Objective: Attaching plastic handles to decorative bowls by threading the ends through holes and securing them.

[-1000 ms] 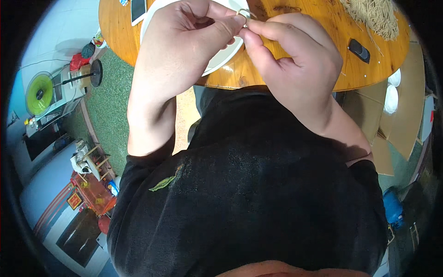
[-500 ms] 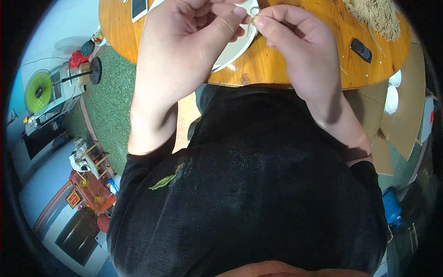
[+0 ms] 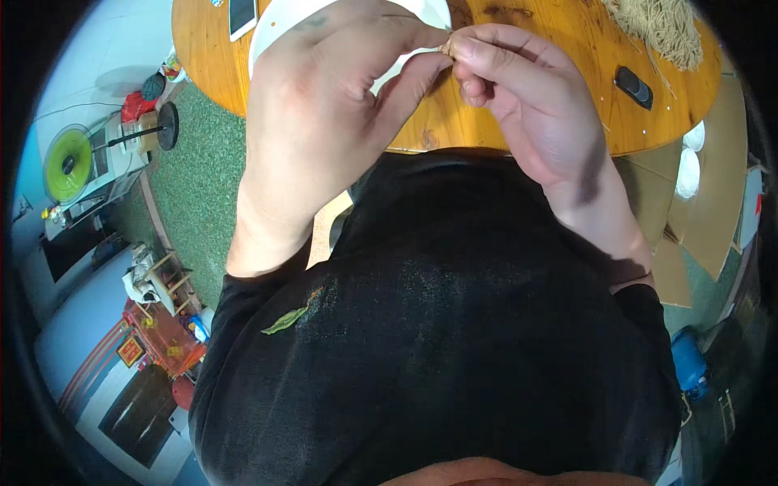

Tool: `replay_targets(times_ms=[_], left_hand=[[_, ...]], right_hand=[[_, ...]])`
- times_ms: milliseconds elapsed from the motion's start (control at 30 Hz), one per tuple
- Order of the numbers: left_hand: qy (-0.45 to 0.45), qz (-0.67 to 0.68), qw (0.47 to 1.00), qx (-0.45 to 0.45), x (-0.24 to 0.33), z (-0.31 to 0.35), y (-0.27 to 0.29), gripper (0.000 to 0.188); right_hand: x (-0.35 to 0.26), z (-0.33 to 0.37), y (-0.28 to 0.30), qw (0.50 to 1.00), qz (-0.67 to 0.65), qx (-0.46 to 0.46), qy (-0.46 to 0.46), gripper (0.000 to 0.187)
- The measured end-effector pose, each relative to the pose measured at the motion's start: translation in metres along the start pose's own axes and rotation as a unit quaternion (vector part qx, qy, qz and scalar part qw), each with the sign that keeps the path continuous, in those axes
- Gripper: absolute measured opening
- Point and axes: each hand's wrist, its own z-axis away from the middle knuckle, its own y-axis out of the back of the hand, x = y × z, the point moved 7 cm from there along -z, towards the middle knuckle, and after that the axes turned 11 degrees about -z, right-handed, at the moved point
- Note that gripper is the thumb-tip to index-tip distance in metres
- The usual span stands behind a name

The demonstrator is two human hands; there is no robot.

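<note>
Over the far side of the wooden table, my left hand (image 3: 324, 105) and my right hand (image 3: 539, 97) meet with fingertips almost touching. Thumb and forefinger of each are pinched together. Whatever lies between the tips is tiny and mostly hidden; only a tan speck shows, too small to name. My left hand covers much of a white round tray (image 3: 263, 36), whose rim curves out beside it. A bundle of tan cords (image 3: 660, 28) lies beyond my right hand, and nearer to that hand is a small black oval object (image 3: 634, 87).
A white-framed phone (image 3: 242, 18) rests at the table's (image 3: 207, 61) left. Left of the table, a green-bladed fan (image 3: 68, 164) stands by green flooring (image 3: 194, 178). Flattened cardboard (image 3: 713, 194) lies to the right, with a blue container (image 3: 689, 360) lower down.
My left hand has rolled over, its back now facing up, and both pinches have drawn together. The small pale ring seen between the fingertips is now hidden.
</note>
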Motion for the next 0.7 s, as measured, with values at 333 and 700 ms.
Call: replay_targets(times_ms=[333, 700], left_hand=[[-0.020, 0.006, 0.999, 0.038, 0.001, 0.001, -0.002, 0.012], [0.007, 0.068, 0.997, 0.022, -0.009, 0.006, -0.004, 0.010]], right_hand=[[-0.020, 0.004, -0.015, 0.959, 0.214, 0.011, 0.186, 0.018], [-0.037, 0.014, -0.029, 0.781, 0.514, -0.030, 0.354, 0.017]])
